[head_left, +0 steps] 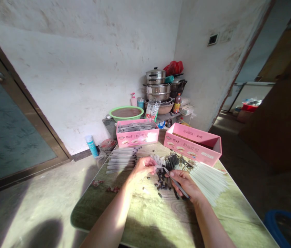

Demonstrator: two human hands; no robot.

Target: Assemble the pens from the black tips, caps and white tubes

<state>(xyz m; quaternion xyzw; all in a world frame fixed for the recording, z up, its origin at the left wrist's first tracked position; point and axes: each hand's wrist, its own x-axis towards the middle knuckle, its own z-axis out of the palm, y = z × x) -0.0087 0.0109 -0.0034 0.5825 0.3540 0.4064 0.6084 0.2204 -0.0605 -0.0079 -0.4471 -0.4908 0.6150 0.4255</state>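
Note:
My left hand (pixel 144 166) is closed in a pinch on a small whitish translucent piece (pixel 158 166) above the middle of the table. My right hand (pixel 185 183) is closed round a slim grey pen (pixel 177 184), whose tip points up and left toward that piece. I cannot tell whether the two touch. Beneath and between the hands lie several small black caps (pixel 163 182). Just beyond are a pile of thin black parts (pixel 173 161) and more whitish pieces. A fan of white translucent tubes (pixel 209 181) lies right of my right hand. Grey pens (pixel 121 159) lie in a row left of my left hand.
At the table's (pixel 104 210) far edge stand a pink box (pixel 137 136) filled with grey sticks and another pink box (pixel 193 144). Behind them are a green basin (pixel 126 113), stacked steel pots (pixel 157 90) and a bottle (pixel 177 103). A blue tub (pixel 271 218) stands at lower right.

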